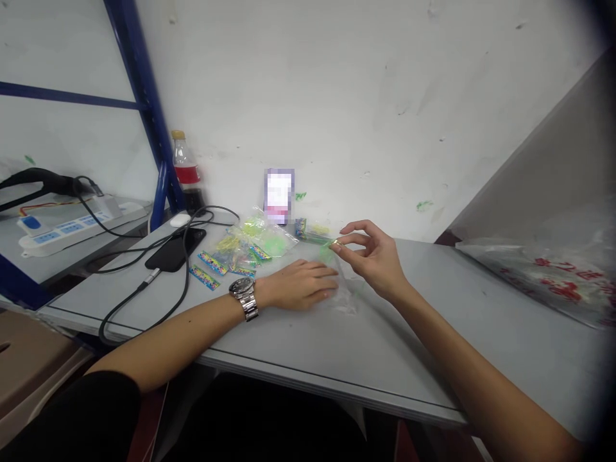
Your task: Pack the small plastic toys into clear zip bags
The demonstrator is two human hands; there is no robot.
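Between the thumb and fingertips of my right hand (373, 256) is a small light-green piece (328, 252), blurred and see-through, so its kind is unclear. My left hand (303, 285), with a metal watch (244, 296) on the wrist, lies low over the table with its fingers stretched out. Just beyond its fingertips is a clear plastic bag (344, 300), smeared by motion. Left of the hands sits a pile of clear packets (260, 240) with green and yellow contents and colourful printed header strips (205, 277). Another packet (312, 229) lies against the wall.
A lit phone (279, 196) leans on the wall. At left are a dark phone (176, 250) on a cable, a white case (180, 220) and a cola bottle (187, 173). A power strip (72, 228) lies on the neighbouring surface. A large plastic sack (553, 276) stands at right.
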